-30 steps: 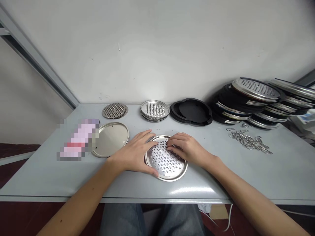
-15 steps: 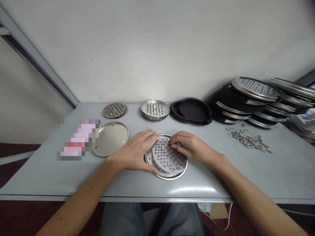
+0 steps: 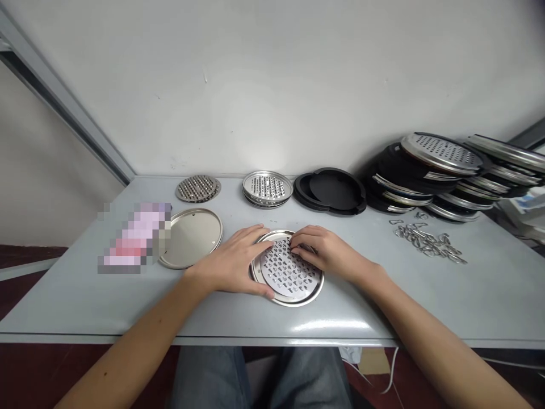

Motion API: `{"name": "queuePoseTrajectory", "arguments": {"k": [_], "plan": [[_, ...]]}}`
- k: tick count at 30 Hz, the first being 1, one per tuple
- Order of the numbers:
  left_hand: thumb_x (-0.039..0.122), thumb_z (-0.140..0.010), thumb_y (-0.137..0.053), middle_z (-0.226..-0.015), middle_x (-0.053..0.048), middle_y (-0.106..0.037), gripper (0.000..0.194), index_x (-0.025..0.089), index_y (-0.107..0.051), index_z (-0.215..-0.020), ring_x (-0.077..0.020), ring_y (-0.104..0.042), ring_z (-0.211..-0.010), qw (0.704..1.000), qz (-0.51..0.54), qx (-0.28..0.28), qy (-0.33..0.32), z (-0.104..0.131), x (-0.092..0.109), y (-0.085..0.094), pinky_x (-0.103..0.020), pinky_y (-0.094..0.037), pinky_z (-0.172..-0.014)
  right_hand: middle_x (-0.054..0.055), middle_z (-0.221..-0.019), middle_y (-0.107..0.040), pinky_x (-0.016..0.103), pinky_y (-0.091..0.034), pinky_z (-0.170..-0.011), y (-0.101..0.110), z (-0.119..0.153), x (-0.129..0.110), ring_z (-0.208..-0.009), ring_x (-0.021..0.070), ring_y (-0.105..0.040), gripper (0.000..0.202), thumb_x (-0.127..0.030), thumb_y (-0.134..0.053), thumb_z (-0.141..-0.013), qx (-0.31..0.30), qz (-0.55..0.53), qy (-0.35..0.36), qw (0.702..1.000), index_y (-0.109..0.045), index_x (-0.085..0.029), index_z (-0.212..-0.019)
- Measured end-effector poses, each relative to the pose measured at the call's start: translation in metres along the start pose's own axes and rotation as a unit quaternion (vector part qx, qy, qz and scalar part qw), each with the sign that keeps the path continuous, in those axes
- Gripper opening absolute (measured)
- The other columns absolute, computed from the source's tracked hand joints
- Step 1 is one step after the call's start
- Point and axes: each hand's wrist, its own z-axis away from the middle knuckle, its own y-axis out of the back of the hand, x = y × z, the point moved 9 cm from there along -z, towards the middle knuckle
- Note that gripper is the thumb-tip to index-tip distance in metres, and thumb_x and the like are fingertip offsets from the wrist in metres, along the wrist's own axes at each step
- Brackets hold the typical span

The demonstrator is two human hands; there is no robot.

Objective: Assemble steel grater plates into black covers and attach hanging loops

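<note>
A round perforated grater disc (image 3: 287, 271) lies in a shallow metal ring tray (image 3: 293, 303) near the table's front edge. My left hand (image 3: 238, 258) is spread around the tray's left side, thumb and fingers apart at its rim. Bent over the upper right of the disc, my right hand (image 3: 321, 247) has its fingertips pressed together on the disc's surface; whatever is under them is hidden. To the left of my left hand lies a plain round metal plate (image 3: 191, 237).
At the back are perforated discs (image 3: 198, 188), rimmed grater plates (image 3: 267, 188) and black round holders (image 3: 338, 190). Stacked graters (image 3: 443, 153) stand at the right, with metal clips (image 3: 430, 240) before them. A blurred pink item (image 3: 136, 233) lies left.
The grater disc has gone from tilted to lying flatter in the ring tray. My right hand has shifted slightly left, while my left hand stays at the rim.
</note>
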Motion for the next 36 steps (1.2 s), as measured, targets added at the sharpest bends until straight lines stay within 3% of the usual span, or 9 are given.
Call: {"name": "queuePoseTrajectory", "arguments": {"k": [10,17,36], "plan": [[0.072,-0.063,-0.07,-0.154,-0.011,-0.031,0.099,0.025,-0.039,-0.144,-0.0355,-0.022,-0.143,1.0,0.009,0.005,0.002,0.001,-0.004,-0.002,-0.05,-0.026,-0.115,0.008,-0.088,-0.067,0.033,-0.047,-0.074,0.002,-0.01,-0.008,-0.081,0.0199,-0.061,0.013,-0.021,-0.053,-0.093,-0.044,0.068,0.0,0.997,-0.065,-0.017,-0.092],[0.074,-0.062,-0.068,-0.155,-0.01,-0.029,0.1,0.023,-0.039,-0.144,-0.0354,-0.026,-0.141,1.0,0.004,0.004,0.012,0.001,-0.006,-0.003,-0.049,-0.027,-0.115,0.008,-0.09,-0.067,0.034,-0.047,-0.079,-0.002,-0.019,-0.009,-0.085,0.0209,-0.061,0.014,-0.022,-0.053,-0.093,-0.087,0.079,0.026,0.993,-0.067,-0.017,-0.091],[0.064,-0.068,-0.07,-0.155,-0.003,-0.03,0.087,0.027,-0.043,-0.142,-0.0314,-0.028,-0.141,1.0,0.007,0.007,0.004,0.0,-0.005,0.001,-0.043,-0.028,-0.115,0.008,-0.096,-0.066,0.033,-0.049,-0.08,-0.002,-0.013,-0.001,-0.088,0.0198,-0.061,0.017,-0.024,-0.05,-0.095,-0.078,0.019,0.03,0.996,-0.067,-0.018,-0.096]]}}
